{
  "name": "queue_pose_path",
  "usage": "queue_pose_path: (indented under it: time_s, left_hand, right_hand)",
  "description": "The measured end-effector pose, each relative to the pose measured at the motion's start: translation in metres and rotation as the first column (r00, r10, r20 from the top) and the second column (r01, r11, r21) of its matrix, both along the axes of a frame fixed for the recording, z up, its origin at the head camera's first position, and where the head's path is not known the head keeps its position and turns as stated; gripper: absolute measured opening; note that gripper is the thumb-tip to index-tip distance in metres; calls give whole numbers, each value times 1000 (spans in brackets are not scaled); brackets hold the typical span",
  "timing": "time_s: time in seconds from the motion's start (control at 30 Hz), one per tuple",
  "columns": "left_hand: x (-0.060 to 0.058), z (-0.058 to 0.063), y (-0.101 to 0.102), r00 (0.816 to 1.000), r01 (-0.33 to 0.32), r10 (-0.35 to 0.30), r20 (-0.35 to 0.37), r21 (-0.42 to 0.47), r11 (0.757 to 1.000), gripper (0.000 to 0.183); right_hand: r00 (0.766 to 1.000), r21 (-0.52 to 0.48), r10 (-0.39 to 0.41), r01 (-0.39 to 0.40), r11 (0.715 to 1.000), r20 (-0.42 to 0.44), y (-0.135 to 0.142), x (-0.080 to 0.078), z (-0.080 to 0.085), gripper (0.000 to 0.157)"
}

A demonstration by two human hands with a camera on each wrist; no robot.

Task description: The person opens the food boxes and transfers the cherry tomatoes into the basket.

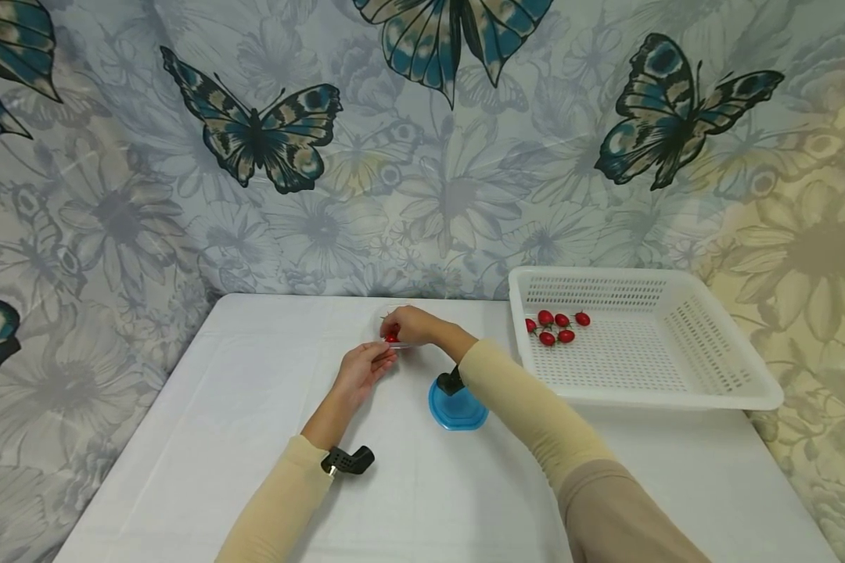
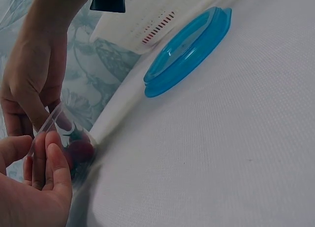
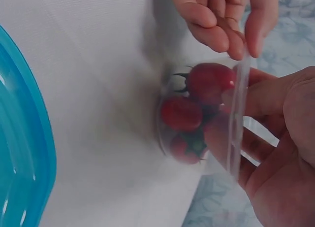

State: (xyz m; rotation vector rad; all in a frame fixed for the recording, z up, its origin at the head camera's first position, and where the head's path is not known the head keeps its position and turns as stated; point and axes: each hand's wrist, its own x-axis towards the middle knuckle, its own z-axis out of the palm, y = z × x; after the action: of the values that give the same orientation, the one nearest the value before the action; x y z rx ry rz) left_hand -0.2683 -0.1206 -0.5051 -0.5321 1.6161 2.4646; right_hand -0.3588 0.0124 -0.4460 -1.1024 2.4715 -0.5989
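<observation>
A clear plastic cup (image 3: 238, 123) with several red cherry tomatoes (image 3: 181, 113) inside stands near the table's far edge. My left hand (image 1: 366, 371) pinches its rim between thumb and fingers. From above, my right hand (image 1: 411, 323) reaches over the rim with its fingers inside the cup. Its thumb and a finger are around one cherry tomato (image 3: 210, 82) with a green stem, partly seen through the clear wall. A blue lid (image 1: 458, 410) lies on the table below my right wrist, apart from the cup.
To the right stands a white perforated basket (image 1: 648, 395) with several cherry tomatoes (image 1: 566, 336) gathered at its left end. A white cloth covers the table (image 1: 204, 414). Behind it hangs a butterfly-patterned fabric (image 1: 458, 195). My right forearm crosses above the lid.
</observation>
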Motion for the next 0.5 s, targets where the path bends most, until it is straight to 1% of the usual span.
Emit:
queue_pose_path:
  time_s: [0.1,0.33,0.5]
  left_hand:
    - [0,0,0,1000,1,-1,0,2,1000,10]
    - [0,0,-1,1000,5,-5,4,-9,1000,9]
    - [0,0,-1,1000,5,-5,11,-15,1000,11]
  right_hand:
    - [1000,-6,7,-7,1000,10,0,-2,-2,31]
    - [998,5,-7,7,1000,58,-1,-5,-3,25]
    - [997,-9,-20,21,1000,72,-2,-6,-4,23]
